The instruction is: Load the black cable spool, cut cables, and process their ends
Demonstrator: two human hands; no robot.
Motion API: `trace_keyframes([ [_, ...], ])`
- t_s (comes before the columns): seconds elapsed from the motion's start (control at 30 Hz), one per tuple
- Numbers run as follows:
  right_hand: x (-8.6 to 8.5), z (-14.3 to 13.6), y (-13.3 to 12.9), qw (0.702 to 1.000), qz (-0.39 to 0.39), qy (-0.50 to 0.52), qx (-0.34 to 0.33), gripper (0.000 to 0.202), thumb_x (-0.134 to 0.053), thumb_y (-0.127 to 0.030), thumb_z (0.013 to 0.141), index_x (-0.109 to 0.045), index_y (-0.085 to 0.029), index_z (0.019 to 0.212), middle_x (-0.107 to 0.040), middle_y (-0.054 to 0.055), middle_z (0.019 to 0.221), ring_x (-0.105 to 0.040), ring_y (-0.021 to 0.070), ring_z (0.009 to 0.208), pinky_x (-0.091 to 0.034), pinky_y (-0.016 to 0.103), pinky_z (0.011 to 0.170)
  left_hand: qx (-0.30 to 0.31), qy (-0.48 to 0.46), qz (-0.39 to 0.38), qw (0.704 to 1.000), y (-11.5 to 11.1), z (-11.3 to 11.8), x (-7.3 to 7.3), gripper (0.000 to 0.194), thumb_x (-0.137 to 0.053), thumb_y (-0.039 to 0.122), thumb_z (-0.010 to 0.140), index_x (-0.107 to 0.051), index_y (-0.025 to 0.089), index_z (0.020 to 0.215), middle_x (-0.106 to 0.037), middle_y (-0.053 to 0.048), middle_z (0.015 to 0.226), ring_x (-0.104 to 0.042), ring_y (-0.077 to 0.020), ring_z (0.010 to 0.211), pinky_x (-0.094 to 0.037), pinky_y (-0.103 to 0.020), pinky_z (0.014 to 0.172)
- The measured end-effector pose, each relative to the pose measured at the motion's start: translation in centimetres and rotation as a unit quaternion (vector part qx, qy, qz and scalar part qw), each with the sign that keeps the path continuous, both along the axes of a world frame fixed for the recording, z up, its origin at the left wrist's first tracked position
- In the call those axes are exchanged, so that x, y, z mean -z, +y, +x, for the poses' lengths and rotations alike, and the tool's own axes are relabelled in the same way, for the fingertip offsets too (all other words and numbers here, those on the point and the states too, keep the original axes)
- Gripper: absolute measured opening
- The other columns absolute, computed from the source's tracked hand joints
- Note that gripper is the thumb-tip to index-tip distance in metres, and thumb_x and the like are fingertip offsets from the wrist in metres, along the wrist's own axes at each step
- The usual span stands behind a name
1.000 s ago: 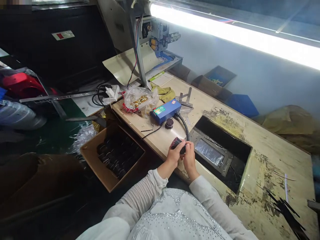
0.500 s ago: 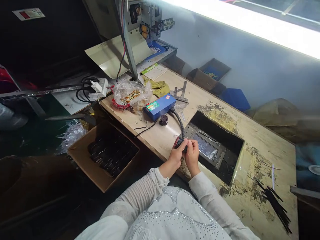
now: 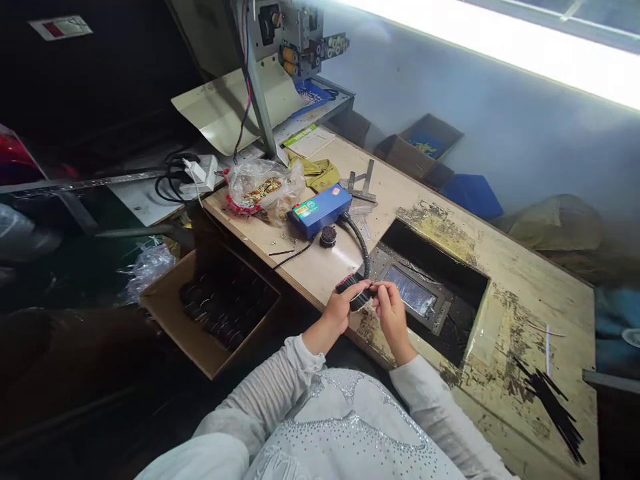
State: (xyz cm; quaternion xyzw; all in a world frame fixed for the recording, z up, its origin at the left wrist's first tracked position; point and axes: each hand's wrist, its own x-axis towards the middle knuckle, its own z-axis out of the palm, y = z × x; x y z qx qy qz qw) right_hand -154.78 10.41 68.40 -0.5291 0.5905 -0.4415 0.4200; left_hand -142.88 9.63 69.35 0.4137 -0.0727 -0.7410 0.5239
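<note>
A bundle of short black tubes with reddish ends [image 3: 358, 301] is gripped in my left hand [image 3: 338, 312] over the workbench's front edge. My right hand [image 3: 392, 313] is close beside it on the right, thumb and fingers pinched at the bundle's side; what lies between them is too small to make out. Behind the hands, a blue box [image 3: 321, 209] with a ribbed black hose [image 3: 358, 241] rests on the bench. A small round dark bundle [image 3: 328, 237] stands in front of that box.
An open carton [image 3: 173, 320] holding dark bundles is below the bench at left. Right of my hands is a recess with a metal-framed panel [image 3: 411, 292]. Loose black strips [image 3: 555, 413] lie at far right; a plastic bag [image 3: 260, 187] lies at back left.
My left hand and the bundle have shifted slightly left and down. My right hand has drawn a little apart from the left, and more of the bundle's side now shows.
</note>
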Motion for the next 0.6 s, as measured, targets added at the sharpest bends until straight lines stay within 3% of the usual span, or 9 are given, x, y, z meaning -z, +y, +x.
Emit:
trace_keyframes([
  [0.1, -2.4, -1.4, -0.9, 0.982, -0.131, 0.09, -0.1, 0.03, -0.056, -0.042, 0.09, -0.063, -0.022, 0.11, -0.065, 0.009, 0.109, -0.059, 0.0217, 0.095, -0.051, 0.037, 0.081, 0.05, 0.001, -0.017, 0.999, 0.8, 1.5, -0.7, 0.029, -0.081, 0.028, 0.052, -0.074, 0.011, 0.075, -0.072, -0.007, 0.073, -0.065, -0.0174, 0.071, -0.049, -0.029, 0.074],
  [0.17, -3.9, -1.6, -1.6, 0.952, -0.185, 0.12, -0.211, 0.029, -0.054, -0.036, 0.092, -0.064, -0.026, 0.117, -0.066, 0.009, 0.115, -0.055, 0.0248, 0.112, -0.047, 0.044, 0.095, 0.085, 0.009, -0.026, 0.996, 1.4, 2.1, -1.1, 0.026, -0.079, 0.025, 0.052, -0.073, 0.012, 0.074, -0.071, -0.004, 0.07, -0.064, -0.0164, 0.066, -0.049, -0.029, 0.071],
  [0.27, -5.4, -1.0, -2.4, 0.91, -0.214, 0.13, -0.33, 0.029, -0.051, -0.031, 0.094, -0.064, -0.028, 0.12, -0.069, 0.007, 0.114, -0.053, 0.0251, 0.12, -0.046, 0.048, 0.1, 0.114, 0.015, -0.051, 0.992, 2.1, 2.3, -1.4, 0.025, -0.077, 0.022, 0.052, -0.071, 0.013, 0.075, -0.069, -0.003, 0.068, -0.064, -0.0178, 0.066, -0.05, -0.032, 0.071],
  [0.43, -5.7, -0.1, -2.8, 0.881, -0.227, 0.134, -0.393, 0.031, -0.047, -0.026, 0.095, -0.065, -0.027, 0.12, -0.071, 0.007, 0.109, -0.057, 0.0233, 0.117, -0.051, 0.045, 0.095, 0.152, 0.02, -0.07, 0.986, 2.7, 2.7, -1.3, 0.024, -0.074, 0.02, 0.053, -0.068, 0.013, 0.075, -0.068, -0.004, 0.07, -0.064, -0.0181, 0.065, -0.053, -0.035, 0.072],
  [0.6, -5.7, 0.2, -2.7, 0.866, -0.248, 0.144, -0.409, 0.03, -0.046, -0.024, 0.096, -0.067, -0.028, 0.117, -0.074, 0.006, 0.102, -0.062, 0.0233, 0.111, -0.054, 0.045, 0.091, 0.15, 0.021, -0.074, 0.986, 3.2, 3.1, -1.7, 0.023, -0.07, 0.017, 0.054, -0.068, 0.013, 0.077, -0.068, -0.004, 0.071, -0.065, -0.0186, 0.066, -0.053, -0.036, 0.072],
])
